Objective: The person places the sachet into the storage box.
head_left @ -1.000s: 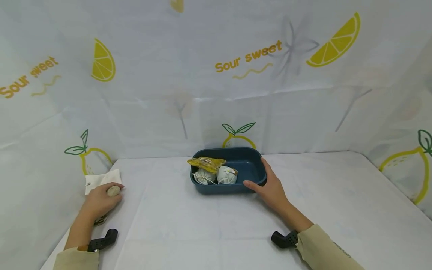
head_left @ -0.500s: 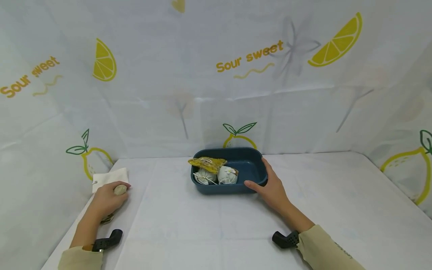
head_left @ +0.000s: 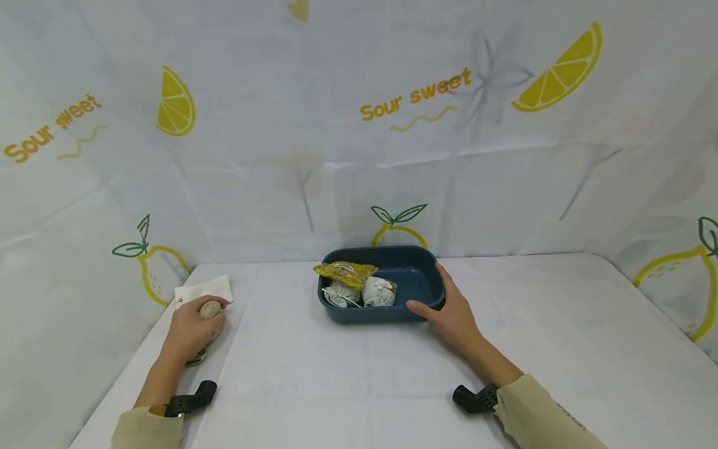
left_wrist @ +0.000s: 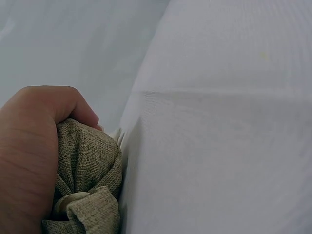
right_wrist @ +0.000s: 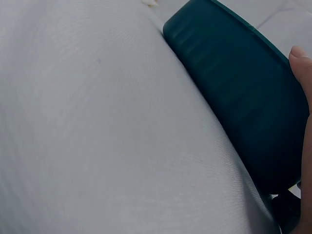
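Observation:
On the left of the table, my left hand [head_left: 191,327] grips a beige linen drawstring pouch [head_left: 210,310], its gathered neck and knot large in the left wrist view. A flat white piece of cloth or paper [head_left: 204,288] shows just beyond the fingers. My right hand [head_left: 455,321] holds the right end of a dark blue oblong dish [head_left: 359,315], thumb on the front rim and fingers round the far side. Inside the dish's left half, a yellow patterned sachet [head_left: 346,274] lies on top of two pale grey-white pouches, one [head_left: 339,294] tied with string, the other [head_left: 380,292] bearing a small flower.
A white cloth covers the table [head_left: 303,380]. Behind and at the sides hangs a white lemon-print curtain [head_left: 269,187]. Black wrist mounts [head_left: 193,399] sit on both wrists, below the sleeves.
My left hand has slid to the right across the table with the pouch, and the white piece has moved along with it. My right hand and the dish have stayed in place.

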`<state>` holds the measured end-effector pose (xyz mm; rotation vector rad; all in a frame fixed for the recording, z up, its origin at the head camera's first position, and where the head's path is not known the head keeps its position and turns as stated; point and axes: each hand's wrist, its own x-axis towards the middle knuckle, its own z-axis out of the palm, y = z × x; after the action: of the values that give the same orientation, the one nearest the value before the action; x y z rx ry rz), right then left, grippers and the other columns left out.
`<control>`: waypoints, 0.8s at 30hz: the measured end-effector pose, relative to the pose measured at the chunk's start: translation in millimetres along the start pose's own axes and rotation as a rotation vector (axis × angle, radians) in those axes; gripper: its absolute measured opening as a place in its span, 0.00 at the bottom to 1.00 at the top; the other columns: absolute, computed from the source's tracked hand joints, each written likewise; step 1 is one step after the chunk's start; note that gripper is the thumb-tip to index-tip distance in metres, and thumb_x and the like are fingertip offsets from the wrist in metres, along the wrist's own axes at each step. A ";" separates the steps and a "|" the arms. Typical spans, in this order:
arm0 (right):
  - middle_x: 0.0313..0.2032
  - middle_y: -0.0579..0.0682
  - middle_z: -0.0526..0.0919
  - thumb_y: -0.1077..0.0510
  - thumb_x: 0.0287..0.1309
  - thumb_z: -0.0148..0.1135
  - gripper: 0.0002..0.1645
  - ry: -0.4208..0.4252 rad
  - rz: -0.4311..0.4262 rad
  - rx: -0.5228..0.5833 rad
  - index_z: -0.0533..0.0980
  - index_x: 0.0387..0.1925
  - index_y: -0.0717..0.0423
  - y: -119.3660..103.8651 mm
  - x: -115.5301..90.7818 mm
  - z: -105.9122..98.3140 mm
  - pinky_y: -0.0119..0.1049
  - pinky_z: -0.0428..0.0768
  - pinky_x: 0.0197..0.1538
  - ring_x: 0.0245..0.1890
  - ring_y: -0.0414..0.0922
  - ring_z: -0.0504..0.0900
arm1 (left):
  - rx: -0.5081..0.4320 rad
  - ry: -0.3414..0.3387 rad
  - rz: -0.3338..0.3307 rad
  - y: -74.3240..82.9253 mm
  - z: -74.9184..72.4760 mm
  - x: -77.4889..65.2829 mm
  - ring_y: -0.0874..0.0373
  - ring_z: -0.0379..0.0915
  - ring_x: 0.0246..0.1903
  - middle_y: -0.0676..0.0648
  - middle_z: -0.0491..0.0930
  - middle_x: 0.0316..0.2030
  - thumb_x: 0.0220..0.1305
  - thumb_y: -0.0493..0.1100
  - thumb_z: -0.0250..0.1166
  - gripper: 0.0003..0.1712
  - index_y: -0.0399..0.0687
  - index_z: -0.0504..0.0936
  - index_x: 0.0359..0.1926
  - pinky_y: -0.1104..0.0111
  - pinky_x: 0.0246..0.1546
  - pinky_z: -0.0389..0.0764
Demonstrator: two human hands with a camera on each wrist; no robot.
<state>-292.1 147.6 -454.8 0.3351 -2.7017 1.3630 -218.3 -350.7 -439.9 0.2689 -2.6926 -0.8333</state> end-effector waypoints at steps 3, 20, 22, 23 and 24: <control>0.80 0.60 0.51 0.37 0.56 0.70 0.64 0.000 -0.002 0.004 0.44 0.81 0.51 -0.2 -0.5 0.0 0.65 0.58 0.75 0.79 0.62 0.53 | -0.011 0.008 -0.012 -0.2 1.0 -0.7 0.52 0.75 0.35 0.38 0.85 0.41 0.62 0.39 0.63 0.13 0.45 0.87 0.47 0.68 0.33 0.72; 0.80 0.60 0.51 0.37 0.56 0.70 0.64 0.001 -0.012 0.010 0.43 0.82 0.47 -2.4 -0.3 1.1 0.67 0.59 0.74 0.79 0.62 0.53 | -0.181 -0.072 0.162 -17.8 -4.4 -7.8 0.92 0.64 0.49 0.54 0.87 0.52 0.74 0.52 0.60 0.20 0.46 0.86 0.56 0.87 0.49 0.68; 0.80 0.60 0.51 0.36 0.57 0.70 0.64 0.005 -0.013 0.003 0.42 0.82 0.48 -1.0 -0.3 0.7 0.67 0.59 0.74 0.79 0.63 0.53 | -0.153 -0.086 0.128 -16.0 -1.9 -6.3 0.90 0.64 0.50 0.53 0.86 0.54 0.72 0.55 0.62 0.20 0.51 0.86 0.56 0.83 0.51 0.69; 0.80 0.60 0.51 0.37 0.57 0.70 0.64 0.007 -0.012 0.002 0.43 0.82 0.48 -0.3 -0.4 0.6 0.67 0.59 0.74 0.79 0.63 0.53 | -0.135 -0.089 0.114 -14.7 -0.6 -5.7 0.86 0.66 0.51 0.51 0.86 0.55 0.71 0.56 0.63 0.20 0.53 0.86 0.56 0.80 0.52 0.70; 0.80 0.60 0.51 0.37 0.56 0.70 0.64 0.009 -0.010 0.004 0.43 0.82 0.48 0.2 -0.7 0.5 0.67 0.59 0.74 0.79 0.63 0.53 | -0.117 -0.095 0.101 -13.3 0.3 -5.1 0.82 0.67 0.52 0.49 0.86 0.55 0.70 0.56 0.64 0.20 0.54 0.87 0.56 0.76 0.52 0.71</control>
<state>-291.4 147.4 -455.3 0.3414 -2.6873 1.3638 -212.4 -360.0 -449.0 0.0681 -2.7048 -0.9920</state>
